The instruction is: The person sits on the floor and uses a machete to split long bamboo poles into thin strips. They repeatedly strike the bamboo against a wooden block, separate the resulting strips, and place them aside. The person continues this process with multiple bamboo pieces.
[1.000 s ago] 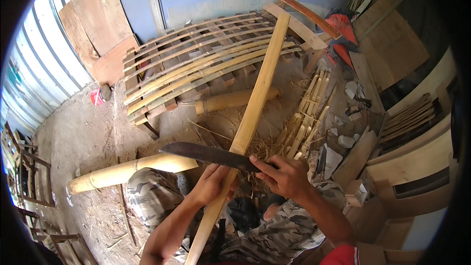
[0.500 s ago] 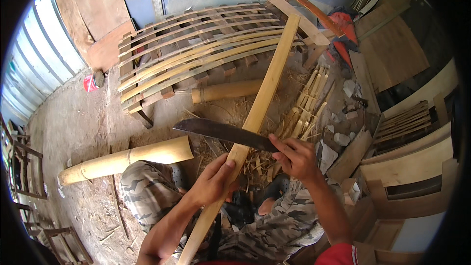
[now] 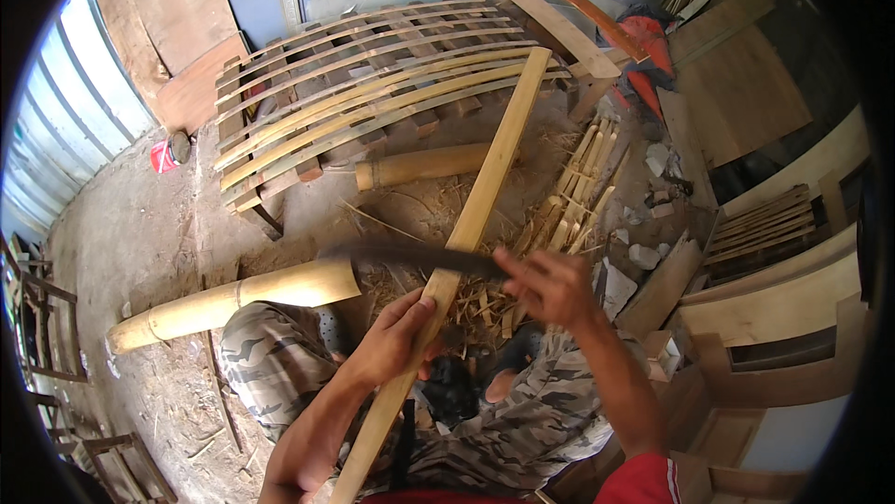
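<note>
Clamped in left hand (image 3: pixel 396 334), bamboo strip (image 3: pixel 494 173) is crossed by dark-bladed knife (image 3: pixel 401 254)

And it is by thumb and fingers that the bamboo strip is pinched: the thumb is laid on its upper face, the fingers are curled round beneath, all just below the crossing blade. Over on the other side, the dark-bladed knife is gripped at its handle end by the right hand (image 3: pixel 548 285), thumb and fingers closed on it. Blur is seen on hand and blade alike, so the exact finger placement cannot be told, nor whether the strip is touched by the edge.

Look at the line of that strip! It is slanted from the lower edge, up between the knees in camouflage trousers (image 3: pixel 270 364), its far end seen in front of a slatted rack (image 3: pixel 373 122).

Below the blade, the ground is littered with shavings (image 3: pixel 480 303). To the left, a thick bamboo length (image 3: pixel 270 294) is stretched out near the knee; farther off, a shorter bamboo piece (image 3: pixel 424 166) is seen lying before the rack. On the right, a bundle of split strips (image 3: pixel 587 178) is laid beside scattered stones (image 3: pixel 643 257). Far left, a red-and-white bucket (image 3: pixel 164 157) is spotted, tipped over near the corrugated wall (image 3: pixel 84 94).
</note>
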Available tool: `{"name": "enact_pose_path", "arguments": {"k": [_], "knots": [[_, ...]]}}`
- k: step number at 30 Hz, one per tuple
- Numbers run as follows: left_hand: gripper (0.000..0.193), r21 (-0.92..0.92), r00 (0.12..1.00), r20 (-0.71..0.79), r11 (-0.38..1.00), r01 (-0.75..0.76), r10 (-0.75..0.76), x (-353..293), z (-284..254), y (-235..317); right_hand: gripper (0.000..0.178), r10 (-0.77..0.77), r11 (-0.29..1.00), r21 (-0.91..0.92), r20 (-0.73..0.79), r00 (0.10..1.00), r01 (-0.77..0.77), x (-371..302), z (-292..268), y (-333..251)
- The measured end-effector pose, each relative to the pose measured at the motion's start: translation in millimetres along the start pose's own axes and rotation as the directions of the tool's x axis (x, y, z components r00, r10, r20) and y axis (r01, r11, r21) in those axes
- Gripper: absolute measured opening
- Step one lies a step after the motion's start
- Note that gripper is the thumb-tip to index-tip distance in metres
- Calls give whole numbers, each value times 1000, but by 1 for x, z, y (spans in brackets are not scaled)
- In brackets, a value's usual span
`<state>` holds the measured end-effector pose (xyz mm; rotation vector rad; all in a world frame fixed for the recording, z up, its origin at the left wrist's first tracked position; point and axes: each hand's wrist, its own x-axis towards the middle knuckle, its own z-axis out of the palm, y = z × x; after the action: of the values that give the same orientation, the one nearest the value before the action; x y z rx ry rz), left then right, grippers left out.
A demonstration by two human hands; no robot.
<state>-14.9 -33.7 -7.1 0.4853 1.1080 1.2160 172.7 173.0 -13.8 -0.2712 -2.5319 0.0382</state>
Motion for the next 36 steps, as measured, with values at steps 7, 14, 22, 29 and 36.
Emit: {"name": "enact_pose_path", "arguments": {"k": [7, 14, 22, 29, 36], "knots": [[43, -33, 998, 31, 998, 50, -49, -1, 1, 3, 47, 896, 348, 408, 119, 427, -844, 0, -11, 45], [47, 0, 1000, 0, 1000, 10, -10, 10, 1, -9, 49, 841, -20, 727, 384, 382, -687, 10, -10, -8], [48, 92, 1000, -20, 996, 13, -11, 15, 9, -20, 46, 742, 34, 826, 356, 568, -562, 15, 14, -34], [48, 41, 998, -55, 999, 27, -24, 16, 10, -27, 41, 720, -64, 840, 413, 558, -539, 20, 16, -36], [35, -45, 988, 156, 999, -11, 18, 6, 12, -31, 36, 722, -53, 863, 380, 578, -502, 19, 14, -33]]}}
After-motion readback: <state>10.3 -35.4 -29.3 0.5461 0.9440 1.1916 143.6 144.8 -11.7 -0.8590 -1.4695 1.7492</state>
